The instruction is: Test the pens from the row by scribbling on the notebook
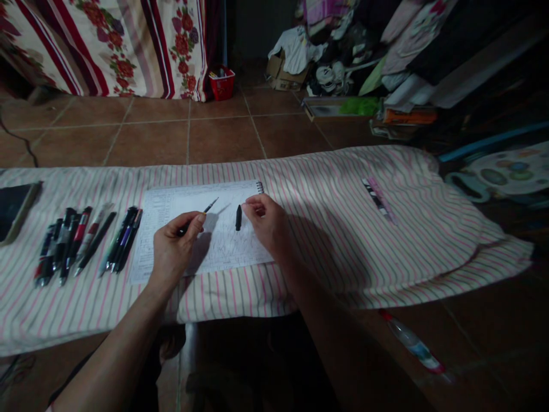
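Well, our uncapped pen (209, 206) slanted up and to the right, its nib aimed toward the black pen cap (238, 218) on the spiral notepad (223, 252), near the middle of the striped cloth (386, 257). We could not tell whether the cap stood or lay. The grip of our left hand (175, 246) pinched the pen between thumb and fingers, with the wrist low at the notepad's near edge. Our right hand (266, 220) was nearer the cap, just to its right and arched over the notepad. Its fingertips curled down, so we could not tell its grip. A row of pens (86, 243) lay between the notepad and the cloth's left end.
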{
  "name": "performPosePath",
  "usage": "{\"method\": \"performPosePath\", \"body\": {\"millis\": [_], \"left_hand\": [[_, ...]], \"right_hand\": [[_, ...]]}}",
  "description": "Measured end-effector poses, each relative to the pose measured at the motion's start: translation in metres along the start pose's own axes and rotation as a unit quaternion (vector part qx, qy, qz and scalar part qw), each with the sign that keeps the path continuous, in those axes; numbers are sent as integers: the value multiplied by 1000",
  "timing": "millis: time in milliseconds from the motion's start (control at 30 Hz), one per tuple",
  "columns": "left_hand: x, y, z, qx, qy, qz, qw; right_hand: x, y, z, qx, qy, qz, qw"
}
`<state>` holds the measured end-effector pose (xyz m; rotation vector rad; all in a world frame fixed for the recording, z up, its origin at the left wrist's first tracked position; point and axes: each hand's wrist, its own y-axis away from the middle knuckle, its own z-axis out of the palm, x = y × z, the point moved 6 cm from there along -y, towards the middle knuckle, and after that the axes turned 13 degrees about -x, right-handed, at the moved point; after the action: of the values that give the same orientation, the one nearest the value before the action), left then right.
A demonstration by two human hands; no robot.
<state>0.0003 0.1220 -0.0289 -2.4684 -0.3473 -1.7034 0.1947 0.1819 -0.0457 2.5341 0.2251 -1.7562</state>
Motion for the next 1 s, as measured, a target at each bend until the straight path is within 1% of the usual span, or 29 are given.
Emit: {"method": "performPosePath", "body": {"millis": [100, 167, 233, 333, 433, 467, 533, 600, 667, 733, 800, 867, 1000], "left_hand": [[-4, 0, -3, -1, 4, -13, 1000], [-6, 1, -3, -8, 4, -17, 1000], [-7, 1, -2, -16, 2, -17, 1000], [-8, 2, 0, -20, 0, -19, 1000], [-9, 2, 1, -23, -1, -19, 1000], [-9, 2, 2, -23, -3, -18, 1000], [-10, 2, 2, -25, -7, -19, 999], [-11, 2, 4, -29, -13, -21, 999], [-13, 3, 6, -36, -16, -25, 999], [-15, 3, 10, -41, -15, -29, 999], [-16, 3, 14, -46, -13, -32, 998], [-18, 3, 18, -51, -17, -32, 998], [-20, 5, 26, -62, -51, -14, 997]], "right_hand": [[-5, 2, 6, -16, 161, -18, 987], [-7, 6, 14, -27, 238, -33, 970], [-7, 8, 22, -36, 293, -43, 955], [-6, 9, 29, -61, 328, -38, 942], [-5, 6, 29, -70, 306, -20, 949], [-5, 5, 27, -67, 283, -10, 957], [-3, 2, 22, -57, 203, 18, 977], [0, 0, 18, -54, 82, 45, 994], [2, 0, 16, -51, -65, 74, 994], [7, 1, 14, -34, -207, 115, 971], [12, 3, 12, -6, -313, 156, 937], [15, 4, 10, 15, -373, 179, 910], [18, 5, 8, 36, -422, 196, 885]]}}
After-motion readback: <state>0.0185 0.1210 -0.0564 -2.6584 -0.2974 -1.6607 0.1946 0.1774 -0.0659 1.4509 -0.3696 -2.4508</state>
